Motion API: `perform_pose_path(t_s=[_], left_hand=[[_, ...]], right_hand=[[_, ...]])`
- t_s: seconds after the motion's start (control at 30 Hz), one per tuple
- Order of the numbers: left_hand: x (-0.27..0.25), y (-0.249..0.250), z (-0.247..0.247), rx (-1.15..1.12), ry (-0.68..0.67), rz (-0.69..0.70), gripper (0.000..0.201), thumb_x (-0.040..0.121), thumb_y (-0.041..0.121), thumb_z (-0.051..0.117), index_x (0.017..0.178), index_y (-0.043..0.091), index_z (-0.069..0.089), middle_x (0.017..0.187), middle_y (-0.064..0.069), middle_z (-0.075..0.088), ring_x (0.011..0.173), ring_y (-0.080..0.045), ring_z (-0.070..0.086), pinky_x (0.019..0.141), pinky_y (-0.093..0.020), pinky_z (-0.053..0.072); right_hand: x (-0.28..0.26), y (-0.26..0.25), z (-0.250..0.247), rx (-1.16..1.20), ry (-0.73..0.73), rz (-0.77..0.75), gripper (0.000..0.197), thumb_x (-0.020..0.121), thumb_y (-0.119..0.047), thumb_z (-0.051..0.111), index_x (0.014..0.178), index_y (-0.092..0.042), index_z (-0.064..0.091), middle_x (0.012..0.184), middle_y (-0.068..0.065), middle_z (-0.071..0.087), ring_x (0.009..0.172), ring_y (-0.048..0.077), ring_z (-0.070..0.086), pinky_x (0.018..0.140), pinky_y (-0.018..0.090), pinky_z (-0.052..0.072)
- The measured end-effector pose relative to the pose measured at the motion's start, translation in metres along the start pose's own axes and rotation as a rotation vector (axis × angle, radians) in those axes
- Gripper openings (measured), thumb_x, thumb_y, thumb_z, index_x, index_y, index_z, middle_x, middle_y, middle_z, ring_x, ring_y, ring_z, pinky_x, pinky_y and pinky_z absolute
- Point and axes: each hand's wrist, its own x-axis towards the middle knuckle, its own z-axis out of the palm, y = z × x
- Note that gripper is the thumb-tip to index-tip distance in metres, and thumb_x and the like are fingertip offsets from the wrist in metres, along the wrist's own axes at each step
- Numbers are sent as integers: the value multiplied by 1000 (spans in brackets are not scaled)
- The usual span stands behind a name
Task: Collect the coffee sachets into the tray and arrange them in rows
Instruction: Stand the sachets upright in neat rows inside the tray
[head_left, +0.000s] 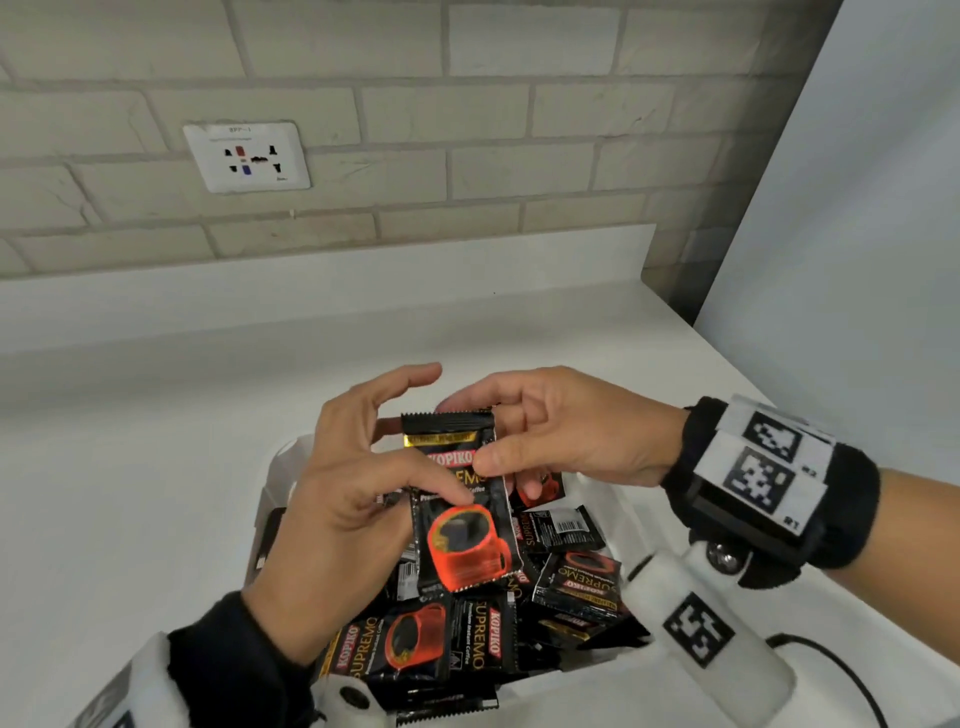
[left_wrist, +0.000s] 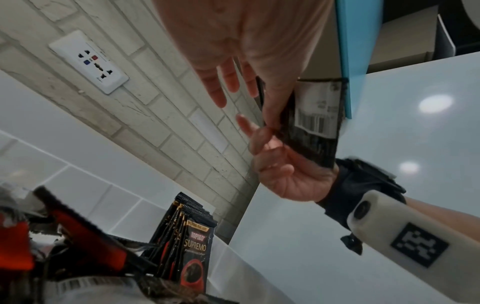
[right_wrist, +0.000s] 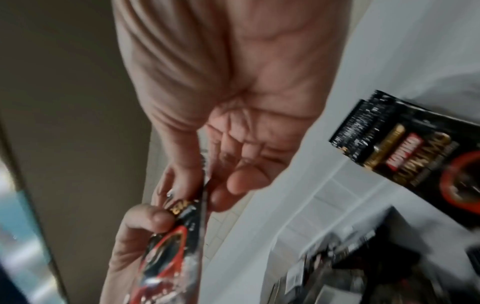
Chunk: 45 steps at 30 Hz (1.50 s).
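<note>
One black coffee sachet (head_left: 462, 540) with a red cup print is held upright above the white tray (head_left: 283, 467). My left hand (head_left: 415, 467) pinches it, thumb on the front and fingers behind. My right hand (head_left: 498, 441) pinches its upper right edge between thumb and fingers. Its barcoded back (left_wrist: 317, 115) shows in the left wrist view, and it appears edge-on (right_wrist: 182, 226) in the right wrist view. Below lie several loose sachets (head_left: 576, 582) jumbled in the tray. A row of sachets (left_wrist: 192, 246) stands upright at one end.
The tray sits on a white counter (head_left: 130, 493) against a brick wall with a socket plate (head_left: 247, 156). A white side panel (head_left: 857, 260) bounds the counter on the right. A black cable (head_left: 841, 670) runs along the counter at the lower right.
</note>
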Motion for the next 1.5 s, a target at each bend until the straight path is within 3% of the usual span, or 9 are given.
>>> perform_pose_path(t_s=[0.2,0.33,0.43,0.6,0.73,0.87,1.1,1.3,1.5], left_hand=[[-2,3,-4,29,58,-62,26,77,27,49,88,45,65,133,32,37,127,-6,38,91,-26,43],[-7,0,-8,26,62,-175,21,74,39,49,87,45,65,128,34,40,121,4,41,85,-27,41],[-9,-2,-11,52,-13,-240,24,70,47,48,86,46,65,123,34,45,117,8,43,92,-24,38],[4,2,-11,270,-438,-230,26,77,53,42,94,48,60,113,35,46,115,15,30,88,5,19],[28,3,2,363,-718,-325,22,91,29,54,112,36,59,121,19,47,109,2,43,88,-4,31],[49,-2,25,373,-906,-477,31,92,32,54,123,33,55,131,4,51,115,-11,50,100,-25,38],[66,-19,66,230,-922,-649,39,92,25,54,131,30,51,128,-1,56,66,-5,50,66,-15,43],[65,-33,85,258,-988,-707,43,93,24,52,136,24,47,124,-1,59,65,-8,50,46,-2,35],[65,-30,90,332,-1064,-662,44,96,24,47,139,16,45,106,-7,65,87,-15,60,74,-17,42]], right_hand=[[-1,-3,-24,-335,223,-5,24,82,5,62,84,-18,55,91,17,66,54,7,62,48,17,50],[4,15,-47,-705,371,95,22,82,-3,64,76,-22,53,94,10,68,67,15,64,63,27,55],[8,28,-51,-907,327,186,13,82,-9,65,82,-18,54,83,-5,59,63,3,52,61,16,44],[20,43,-50,-1049,286,258,14,80,-17,68,78,-17,53,72,-9,50,75,13,51,62,20,39],[28,48,-47,-1119,290,338,29,80,-25,68,66,-26,43,73,-11,47,78,14,52,59,23,39],[30,49,-39,-1225,293,355,16,82,-26,64,80,-23,49,80,-5,49,79,16,51,52,22,33],[28,46,-34,-1226,356,375,13,82,-20,62,94,-17,58,99,3,60,89,22,59,64,27,41],[26,47,-41,-1155,391,359,18,81,-19,62,74,-23,45,84,-3,51,82,19,54,50,21,31],[18,44,-47,-902,415,350,19,81,-22,68,93,-22,53,78,-12,49,74,10,50,66,24,40]])
